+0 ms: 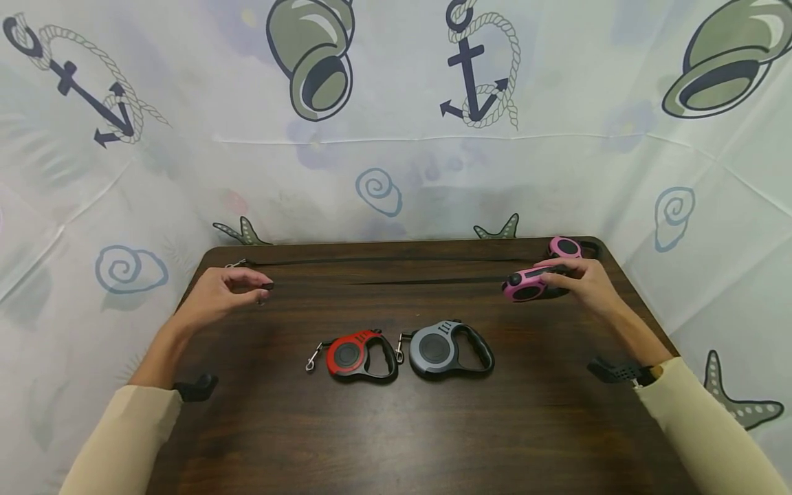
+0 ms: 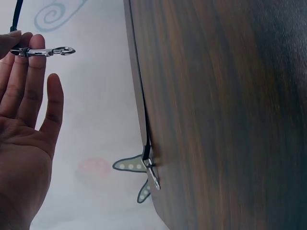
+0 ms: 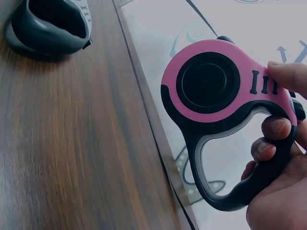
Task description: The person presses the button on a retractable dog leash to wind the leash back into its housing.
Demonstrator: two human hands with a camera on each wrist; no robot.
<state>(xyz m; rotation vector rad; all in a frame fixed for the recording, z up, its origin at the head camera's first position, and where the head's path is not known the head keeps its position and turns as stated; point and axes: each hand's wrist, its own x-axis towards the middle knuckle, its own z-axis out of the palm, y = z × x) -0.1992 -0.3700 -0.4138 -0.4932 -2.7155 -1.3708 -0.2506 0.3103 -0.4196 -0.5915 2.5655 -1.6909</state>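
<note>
High over the table's right side, my right hand (image 1: 584, 283) grips the black handle of a pink retractable dog leash (image 3: 206, 81). Its fingers curl through the handle loop, the thumb on the pink casing. From the casing a thin black strap (image 1: 427, 281) stretches left to my left hand (image 1: 225, 292). There the thumb and fingertips pinch the strap's end, beside its silver snap hook (image 2: 50, 51). Behind, a second pink leash (image 1: 565, 247) lies at the back right corner. Its strap (image 1: 383, 260) runs along the back edge to another hook (image 2: 152, 175) at the left.
A red retractable leash (image 1: 348, 354) and a grey one (image 1: 435, 348) lie side by side mid-table, hooks pointing left. The dark wooden table (image 1: 402, 433) is bounded behind and at the sides by a printed white cloth (image 1: 433, 165).
</note>
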